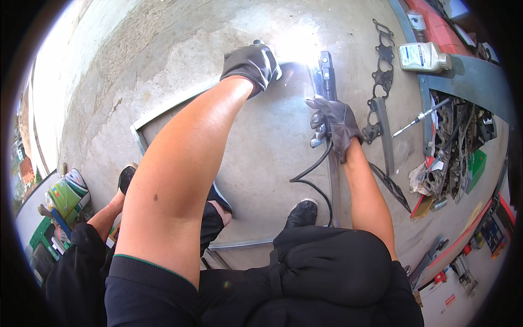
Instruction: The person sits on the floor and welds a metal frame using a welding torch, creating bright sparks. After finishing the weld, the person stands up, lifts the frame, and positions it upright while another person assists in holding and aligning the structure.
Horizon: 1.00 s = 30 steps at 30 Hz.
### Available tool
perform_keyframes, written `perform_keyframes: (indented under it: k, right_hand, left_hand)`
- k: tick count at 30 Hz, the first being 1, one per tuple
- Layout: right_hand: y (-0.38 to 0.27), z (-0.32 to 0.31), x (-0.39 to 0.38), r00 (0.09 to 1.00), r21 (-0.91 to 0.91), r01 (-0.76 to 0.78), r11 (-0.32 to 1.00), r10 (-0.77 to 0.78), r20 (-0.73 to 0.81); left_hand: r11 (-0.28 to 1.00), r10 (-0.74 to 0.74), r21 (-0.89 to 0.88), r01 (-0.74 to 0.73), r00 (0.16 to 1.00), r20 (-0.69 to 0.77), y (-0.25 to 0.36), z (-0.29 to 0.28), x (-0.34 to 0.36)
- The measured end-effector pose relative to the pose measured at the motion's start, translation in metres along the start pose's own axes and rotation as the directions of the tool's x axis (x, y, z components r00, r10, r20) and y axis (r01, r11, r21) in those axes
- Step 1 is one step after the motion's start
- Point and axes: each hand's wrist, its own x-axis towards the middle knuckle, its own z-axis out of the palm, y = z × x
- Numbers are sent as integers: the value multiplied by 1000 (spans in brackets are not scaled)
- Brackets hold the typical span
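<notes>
A rectangular metal frame (pixel 180 99) lies on the concrete floor, and a white glare hides its far right corner. My left hand (pixel 249 64), in a dark grey glove, is closed over the frame's far bar, left of the glare. A small dark tip shows above its knuckles; what the fingers hold is hidden. My right hand (pixel 335 124), gloved too, wraps round a slim black welding tool (pixel 327 73) with buttons along its top. The tool's far end points into the glare. Its black cable (pixel 313 170) hangs down beside the frame's right bar.
Right of the frame lie a dark gasket (pixel 383 71), a flat metal strip (pixel 384 136) and a screwdriver (pixel 422 116). A grey bottle (pixel 425 58) and a heap of metal parts (pixel 452 141) are farther right. At left are another person's shoe (pixel 126 177) and a green bucket (pixel 68 193).
</notes>
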Motion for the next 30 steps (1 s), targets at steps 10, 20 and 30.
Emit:
perform_keyframes:
  k: [10, 20, 30]
  right_hand:
    - [12, -8, -10, 993, 23, 121, 992, -121, 3]
    - [4, -3, -6, 996, -49, 88, 995, -88, -5]
    - [9, -9, -8, 992, 5, 125, 992, -126, 24]
  left_hand:
    - [986, -121, -112, 124, 992, 30, 4, -12, -8]
    - [993, -38, -111, 38, 999, 4, -3, -5, -7]
    - [993, -92, -71, 93, 995, 29, -1, -7, -4]
